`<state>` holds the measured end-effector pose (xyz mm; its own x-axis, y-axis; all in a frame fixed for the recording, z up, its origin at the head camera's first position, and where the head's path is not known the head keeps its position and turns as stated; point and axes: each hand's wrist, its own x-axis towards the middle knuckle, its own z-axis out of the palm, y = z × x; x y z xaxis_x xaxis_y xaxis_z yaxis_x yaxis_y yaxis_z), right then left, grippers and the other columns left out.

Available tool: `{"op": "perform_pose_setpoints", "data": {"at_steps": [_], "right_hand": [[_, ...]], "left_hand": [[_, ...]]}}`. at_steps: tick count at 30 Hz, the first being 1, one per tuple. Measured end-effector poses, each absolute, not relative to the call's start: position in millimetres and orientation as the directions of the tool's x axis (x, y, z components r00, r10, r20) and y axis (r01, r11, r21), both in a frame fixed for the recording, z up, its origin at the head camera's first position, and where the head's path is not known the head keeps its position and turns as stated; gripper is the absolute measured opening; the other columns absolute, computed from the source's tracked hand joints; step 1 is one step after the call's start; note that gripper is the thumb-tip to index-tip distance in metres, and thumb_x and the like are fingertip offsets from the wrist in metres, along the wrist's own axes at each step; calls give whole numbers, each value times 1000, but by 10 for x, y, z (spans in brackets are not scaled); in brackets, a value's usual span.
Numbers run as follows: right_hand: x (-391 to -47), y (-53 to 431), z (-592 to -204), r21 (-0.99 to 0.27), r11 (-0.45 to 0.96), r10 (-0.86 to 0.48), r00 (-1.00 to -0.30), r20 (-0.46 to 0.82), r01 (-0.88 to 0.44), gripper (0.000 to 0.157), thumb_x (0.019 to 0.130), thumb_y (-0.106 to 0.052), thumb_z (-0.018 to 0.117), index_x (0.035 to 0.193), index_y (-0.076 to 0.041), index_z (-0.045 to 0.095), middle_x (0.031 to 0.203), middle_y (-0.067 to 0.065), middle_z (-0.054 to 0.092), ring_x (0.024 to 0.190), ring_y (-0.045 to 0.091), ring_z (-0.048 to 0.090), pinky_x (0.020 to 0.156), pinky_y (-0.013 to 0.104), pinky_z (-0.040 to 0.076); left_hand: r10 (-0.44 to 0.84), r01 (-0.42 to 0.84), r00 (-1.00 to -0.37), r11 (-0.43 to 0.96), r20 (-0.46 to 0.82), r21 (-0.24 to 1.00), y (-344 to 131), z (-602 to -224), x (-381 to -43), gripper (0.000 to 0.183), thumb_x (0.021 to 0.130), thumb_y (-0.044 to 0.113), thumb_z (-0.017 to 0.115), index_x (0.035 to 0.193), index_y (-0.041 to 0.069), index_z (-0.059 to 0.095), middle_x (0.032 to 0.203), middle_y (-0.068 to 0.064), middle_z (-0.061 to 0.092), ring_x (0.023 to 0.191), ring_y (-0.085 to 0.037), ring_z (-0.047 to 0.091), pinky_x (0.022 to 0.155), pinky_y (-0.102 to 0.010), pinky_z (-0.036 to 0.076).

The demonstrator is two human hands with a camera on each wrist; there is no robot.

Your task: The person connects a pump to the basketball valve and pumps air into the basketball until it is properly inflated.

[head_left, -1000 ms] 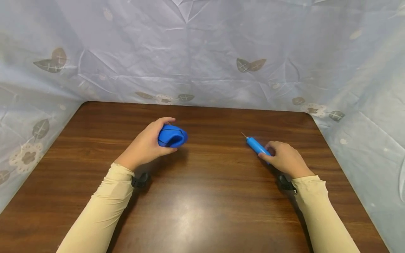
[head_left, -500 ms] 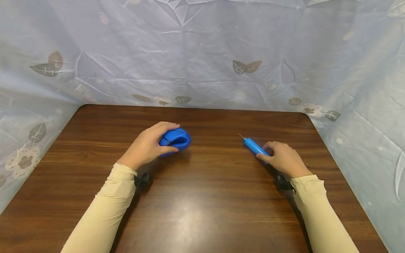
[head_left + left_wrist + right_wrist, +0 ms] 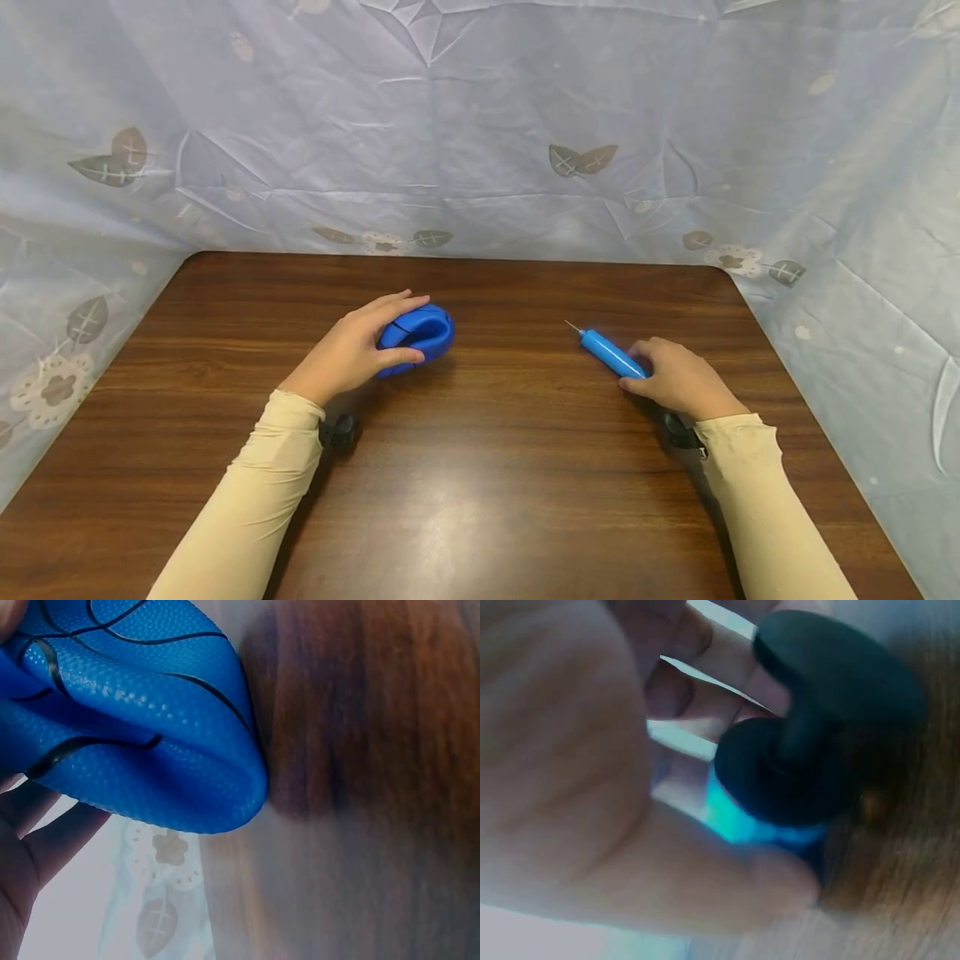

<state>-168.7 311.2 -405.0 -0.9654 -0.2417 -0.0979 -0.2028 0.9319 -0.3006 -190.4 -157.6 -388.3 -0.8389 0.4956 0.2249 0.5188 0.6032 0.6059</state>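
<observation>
In the head view my left hand (image 3: 348,350) grips a deflated blue ball (image 3: 435,329), thumb on the near side and fingers over the far side. The ball has black basketball lines and is folded into a deep dent, seen close up in the left wrist view. On the right, my right hand (image 3: 678,379) holds a light blue ball pump (image 3: 609,352) by its rear end, between thumb and fingers. A thin metal needle (image 3: 573,326) points from its front toward the back left. The right wrist view shows its black T-handle (image 3: 840,675) close to the table.
Both hands work over a dark brown wooden table (image 3: 480,467) with rounded back corners. A pale curtain (image 3: 480,125) printed with leaves and flowers hangs around its back and sides. Each wrist wears a black strapped device.
The ball has come down and slightly right in my left hand, its dent turning more upward. My right hand has slid back along the pump, baring more of its barrel.
</observation>
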Motion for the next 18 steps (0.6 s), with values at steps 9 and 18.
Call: {"op": "perform_pose_setpoints", "data": {"at_steps": [9,18], "right_hand": [[-1680,3111,-4004,-357,909,-225,-974,18,-217,53,95,-34,77,141,-12,63,130,19,69,111,40,67,88,61,54],[-1685,3090,-3981,-428,867,-205,-966,159,-254,33,91,-26,81,116,-13,65,86,4,70,70,21,56,63,35,45]], "left_hand": [[515,524,-832,606,208,598,-1559,-3881,-1899,84,88,48,81,159,36,38,159,-4,45,134,-31,53,106,-55,51],[516,517,-835,613,193,597,-1537,-3879,-1886,86,87,50,81,160,37,37,156,-4,47,131,-30,54,106,-54,51]]}}
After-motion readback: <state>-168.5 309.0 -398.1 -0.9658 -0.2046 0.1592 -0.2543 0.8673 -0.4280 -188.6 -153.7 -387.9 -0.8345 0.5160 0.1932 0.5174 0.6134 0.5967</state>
